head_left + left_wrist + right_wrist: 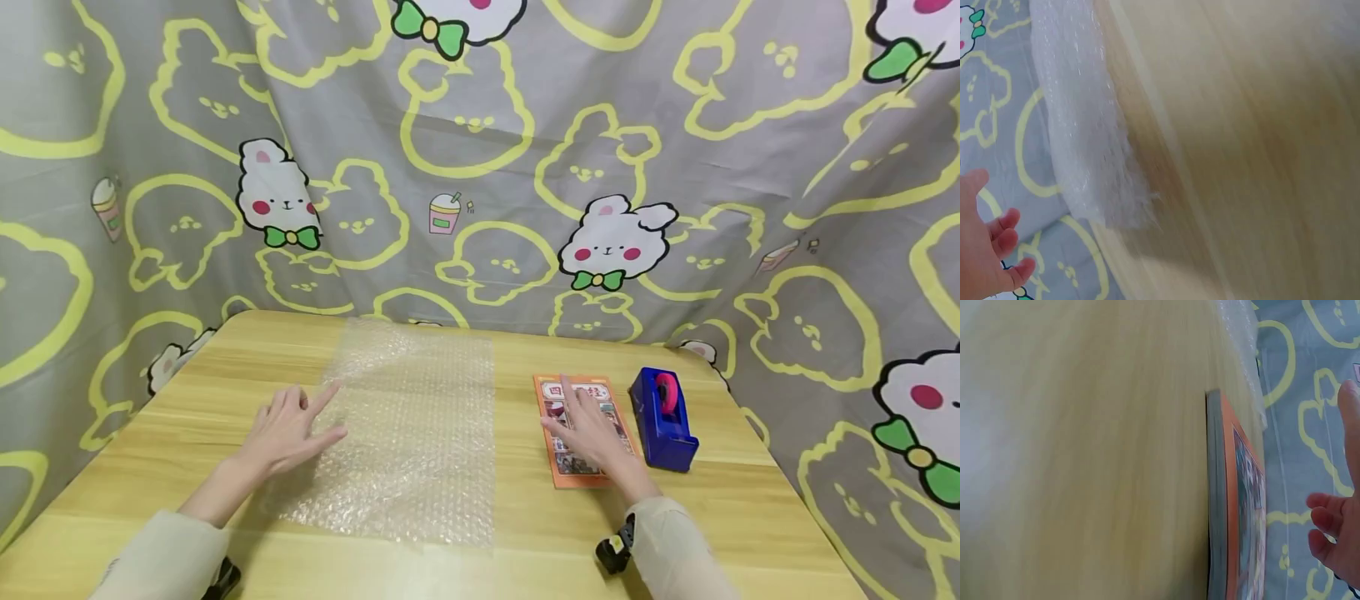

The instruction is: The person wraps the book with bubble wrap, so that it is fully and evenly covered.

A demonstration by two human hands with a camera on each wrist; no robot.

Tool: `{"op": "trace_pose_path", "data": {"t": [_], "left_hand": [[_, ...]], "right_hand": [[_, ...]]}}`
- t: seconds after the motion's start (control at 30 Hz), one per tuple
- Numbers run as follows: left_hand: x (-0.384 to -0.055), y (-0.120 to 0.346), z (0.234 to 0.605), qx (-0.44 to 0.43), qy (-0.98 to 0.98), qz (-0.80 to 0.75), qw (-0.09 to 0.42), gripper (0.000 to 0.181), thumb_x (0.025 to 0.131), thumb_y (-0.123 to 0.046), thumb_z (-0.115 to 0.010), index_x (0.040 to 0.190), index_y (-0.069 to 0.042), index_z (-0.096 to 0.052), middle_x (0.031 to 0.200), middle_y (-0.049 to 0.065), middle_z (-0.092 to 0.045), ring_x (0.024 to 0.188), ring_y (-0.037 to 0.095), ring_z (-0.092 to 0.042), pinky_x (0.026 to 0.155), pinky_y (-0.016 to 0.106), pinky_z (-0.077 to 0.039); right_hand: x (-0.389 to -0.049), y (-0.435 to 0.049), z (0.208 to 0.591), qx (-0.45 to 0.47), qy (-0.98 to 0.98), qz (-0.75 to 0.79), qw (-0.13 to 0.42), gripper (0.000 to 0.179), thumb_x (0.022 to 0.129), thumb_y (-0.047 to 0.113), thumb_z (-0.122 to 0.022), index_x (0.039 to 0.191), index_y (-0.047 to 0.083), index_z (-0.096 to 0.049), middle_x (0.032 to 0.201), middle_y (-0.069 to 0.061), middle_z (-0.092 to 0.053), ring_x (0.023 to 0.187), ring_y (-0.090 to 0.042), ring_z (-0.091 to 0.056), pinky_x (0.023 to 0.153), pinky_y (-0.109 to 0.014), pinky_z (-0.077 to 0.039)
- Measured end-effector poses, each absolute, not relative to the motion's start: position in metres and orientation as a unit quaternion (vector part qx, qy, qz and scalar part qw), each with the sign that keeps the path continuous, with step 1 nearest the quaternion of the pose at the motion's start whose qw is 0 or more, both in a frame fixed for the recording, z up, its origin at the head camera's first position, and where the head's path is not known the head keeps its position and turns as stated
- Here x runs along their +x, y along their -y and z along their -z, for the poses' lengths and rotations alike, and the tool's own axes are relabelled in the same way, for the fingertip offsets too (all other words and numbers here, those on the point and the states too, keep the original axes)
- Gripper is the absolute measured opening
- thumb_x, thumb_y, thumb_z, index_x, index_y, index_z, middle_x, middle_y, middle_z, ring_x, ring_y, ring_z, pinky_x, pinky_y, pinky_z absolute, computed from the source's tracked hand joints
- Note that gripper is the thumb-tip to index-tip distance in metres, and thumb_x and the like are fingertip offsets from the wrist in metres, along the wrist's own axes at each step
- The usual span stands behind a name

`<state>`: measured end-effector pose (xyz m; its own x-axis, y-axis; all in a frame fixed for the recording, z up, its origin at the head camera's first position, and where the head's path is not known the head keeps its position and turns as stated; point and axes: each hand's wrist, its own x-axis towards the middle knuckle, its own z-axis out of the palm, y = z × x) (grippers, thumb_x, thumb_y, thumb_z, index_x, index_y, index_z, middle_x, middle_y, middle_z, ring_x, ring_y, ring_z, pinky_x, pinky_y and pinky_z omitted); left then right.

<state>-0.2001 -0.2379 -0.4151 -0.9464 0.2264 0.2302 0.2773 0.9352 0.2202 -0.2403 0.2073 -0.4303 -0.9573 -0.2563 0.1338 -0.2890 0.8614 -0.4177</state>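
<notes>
A sheet of clear bubble wrap (420,433) lies flat on the wooden table. My left hand (288,429) hovers at its left edge, thumb and index finger spread apart, holding nothing. The left wrist view shows the wrap's (1094,144) edge beyond the hand (988,244). On the right, an orange-covered book (568,479) with pictures and a title lies face up. Over it is my right hand (592,425), index finger extended and thumb out, hiding part of the cover. In the right wrist view this hand (1341,506) appears above the book (1232,519), gripping nothing.
A blue tape dispenser (667,442) with a pink-red roll (666,392) stands just right of the book. Patterned grey cloth (495,125) hangs behind the table (525,533) and along both sides.
</notes>
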Motion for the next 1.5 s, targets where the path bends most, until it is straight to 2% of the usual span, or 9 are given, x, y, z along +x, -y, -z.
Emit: {"op": "trace_pose_path", "data": {"t": [0.17,0.23,0.33,0.47,0.67,0.8,1.17,1.33,1.5], "left_hand": [[-0.195,0.245,0.421,-0.146,0.975,0.128,0.103,0.071,0.082,-0.052,-0.056,0.14,-0.018,-0.037,0.078,0.004,-0.034,0.068,0.018,-0.029,0.055,0.026,-0.023],[-0.192,0.249,0.423,-0.157,0.973,0.131,0.105,0.07,0.081,-0.05,-0.058,0.138,-0.014,-0.04,0.076,0.004,-0.033,0.067,0.018,-0.028,0.055,0.026,-0.023],[-0.188,0.255,0.425,-0.167,0.971,0.145,0.089,0.07,0.081,-0.048,-0.059,0.137,-0.011,-0.041,0.075,0.002,-0.031,0.067,0.017,-0.027,0.055,0.025,-0.023],[-0.182,0.265,0.427,-0.189,0.968,0.159,0.04,0.069,0.081,-0.047,-0.061,0.136,-0.009,-0.042,0.075,0.001,-0.03,0.068,0.015,-0.026,0.055,0.024,-0.025],[-0.178,0.277,0.428,-0.211,0.965,0.15,-0.041,0.078,0.075,-0.054,-0.064,0.136,-0.011,-0.042,0.08,0.003,-0.033,0.072,0.015,-0.029,0.054,0.022,-0.029],[-0.177,0.28,0.428,-0.215,0.96,0.16,-0.077,0.088,0.068,-0.058,-0.068,0.139,-0.015,-0.039,0.084,0.004,-0.032,0.074,0.016,-0.029,0.056,0.023,-0.03],[-0.173,0.287,0.43,-0.21,0.96,0.158,-0.102,0.092,0.062,-0.057,-0.072,0.138,-0.015,-0.04,0.082,0.003,-0.025,0.073,0.018,-0.024,0.059,0.023,-0.024],[-0.176,0.286,0.429,-0.2,0.961,0.152,-0.119,0.093,0.06,-0.055,-0.074,0.136,-0.011,-0.042,0.083,0.005,-0.025,0.075,0.02,-0.025,0.059,0.024,-0.026],[-0.182,0.286,0.428,-0.195,0.961,0.14,-0.137,0.092,0.061,-0.054,-0.074,0.137,-0.013,-0.041,0.085,0.007,-0.026,0.077,0.022,-0.027,0.061,0.027,-0.028]], "right_hand": [[-0.248,-0.192,0.436,0.145,0.96,-0.24,-0.001,0.083,0.088,0.049,-0.052,0.148,0.015,-0.005,0.141,-0.033,-0.024,0.127,-0.047,-0.028,0.098,-0.063,-0.026],[-0.25,-0.185,0.437,0.15,0.958,-0.245,-0.011,0.083,0.087,0.05,-0.052,0.148,0.016,-0.005,0.139,-0.032,-0.028,0.124,-0.047,-0.033,0.094,-0.062,-0.032],[-0.254,-0.175,0.439,0.157,0.954,-0.253,-0.027,0.084,0.087,0.051,-0.052,0.148,0.018,-0.005,0.141,-0.031,-0.027,0.126,-0.045,-0.031,0.096,-0.061,-0.03],[-0.259,-0.161,0.44,0.166,0.951,-0.255,-0.05,0.083,0.087,0.052,-0.052,0.148,0.02,-0.007,0.145,-0.029,-0.02,0.132,-0.043,-0.021,0.102,-0.062,-0.021],[-0.266,-0.145,0.443,0.194,0.952,-0.221,-0.084,0.081,0.085,0.053,-0.054,0.148,0.022,-0.013,0.14,-0.032,-0.027,0.127,-0.044,-0.031,0.099,-0.059,-0.03],[-0.267,-0.141,0.446,0.208,0.955,-0.189,-0.093,0.079,0.082,0.054,-0.057,0.146,0.024,-0.021,0.14,-0.032,-0.029,0.128,-0.044,-0.031,0.1,-0.058,-0.029],[-0.272,-0.131,0.446,0.23,0.953,-0.151,-0.126,0.072,0.082,0.053,-0.058,0.142,0.023,-0.033,0.141,-0.028,-0.03,0.131,-0.042,-0.026,0.102,-0.058,-0.027],[-0.27,-0.129,0.444,0.22,0.955,-0.155,-0.127,0.071,0.08,0.05,-0.062,0.141,0.022,-0.037,0.137,-0.029,-0.035,0.127,-0.043,-0.031,0.098,-0.057,-0.032],[-0.266,-0.128,0.442,0.202,0.958,-0.156,-0.13,0.071,0.08,0.051,-0.061,0.141,0.023,-0.036,0.138,-0.028,-0.035,0.128,-0.044,-0.03,0.097,-0.059,-0.031]]}}
